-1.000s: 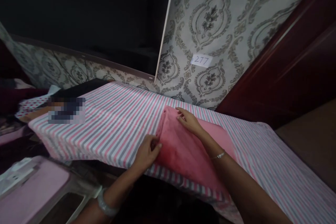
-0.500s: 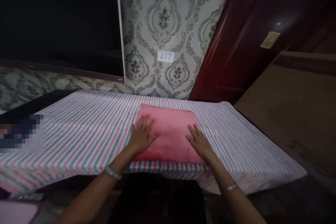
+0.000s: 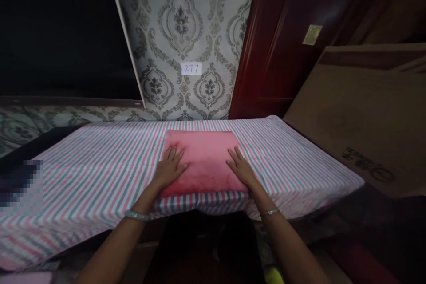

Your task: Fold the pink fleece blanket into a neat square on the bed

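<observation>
A folded pink cloth (image 3: 203, 159) lies as a flat rectangle near the front edge of a table covered with a pink, grey and white striped sheet (image 3: 100, 168). My left hand (image 3: 169, 167) rests palm down on the cloth's left side, fingers stretched out and slightly apart. My right hand (image 3: 240, 167) lies flat on its right side in the same way. Each wrist carries a bracelet. Neither hand holds anything.
Patterned wallpaper with a small label reading 277 (image 3: 191, 69) is behind the table. A dark screen (image 3: 60, 35) hangs at the left, a dark red door (image 3: 293, 40) stands at the right, and a large cardboard sheet (image 3: 362, 115) leans at the far right.
A second ago my left hand pinched the cloth's edge and my right touched its top. Both hands now lie flat on the squared cloth, and the view has turned to face the table.
</observation>
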A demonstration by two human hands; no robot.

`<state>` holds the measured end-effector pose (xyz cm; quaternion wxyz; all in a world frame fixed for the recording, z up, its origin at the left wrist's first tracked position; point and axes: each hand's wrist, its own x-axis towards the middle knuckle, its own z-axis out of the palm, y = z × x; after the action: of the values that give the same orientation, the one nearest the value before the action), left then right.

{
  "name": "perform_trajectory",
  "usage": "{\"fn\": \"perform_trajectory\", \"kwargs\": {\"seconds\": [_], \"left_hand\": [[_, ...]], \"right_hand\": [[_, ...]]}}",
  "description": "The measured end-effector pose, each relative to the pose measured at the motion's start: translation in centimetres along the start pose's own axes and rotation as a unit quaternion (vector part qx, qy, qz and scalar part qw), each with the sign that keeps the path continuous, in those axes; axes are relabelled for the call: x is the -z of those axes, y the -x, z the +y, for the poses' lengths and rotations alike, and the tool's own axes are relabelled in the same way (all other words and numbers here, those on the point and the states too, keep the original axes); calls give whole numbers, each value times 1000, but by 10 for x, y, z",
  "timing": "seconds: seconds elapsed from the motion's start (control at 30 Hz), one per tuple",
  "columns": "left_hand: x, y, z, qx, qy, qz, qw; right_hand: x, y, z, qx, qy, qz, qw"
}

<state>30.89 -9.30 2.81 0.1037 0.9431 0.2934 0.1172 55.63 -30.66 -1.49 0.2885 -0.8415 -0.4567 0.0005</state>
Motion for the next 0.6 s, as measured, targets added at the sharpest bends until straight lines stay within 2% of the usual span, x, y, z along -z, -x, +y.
{"fn": "perform_trajectory", "kwargs": {"seconds": [0.1, 0.17, 0.23, 0.3, 0.37, 0.43, 0.6], "left_hand": [[4, -2, -10, -28, 60, 22, 998], [6, 2, -17, -25, 97, 76, 992], [8, 13, -23, 11, 129, 141, 981], [8, 27, -26, 66, 168, 164, 970], [9, 42, -26, 112, 204, 141, 962], [11, 52, -23, 143, 219, 109, 959], [19, 51, -18, 193, 234, 66, 951]], "right_hand": [[6, 2, 9, -9, -62, 18, 998], [11, 11, 16, -30, -91, 69, 993], [18, 27, 21, -82, -95, 98, 987], [24, 46, 21, -132, -74, 80, 985], [31, 62, 18, -145, -39, 41, 988], [37, 70, 13, -127, -1, 18, 992], [44, 62, 6, -121, 49, 22, 991]]}}
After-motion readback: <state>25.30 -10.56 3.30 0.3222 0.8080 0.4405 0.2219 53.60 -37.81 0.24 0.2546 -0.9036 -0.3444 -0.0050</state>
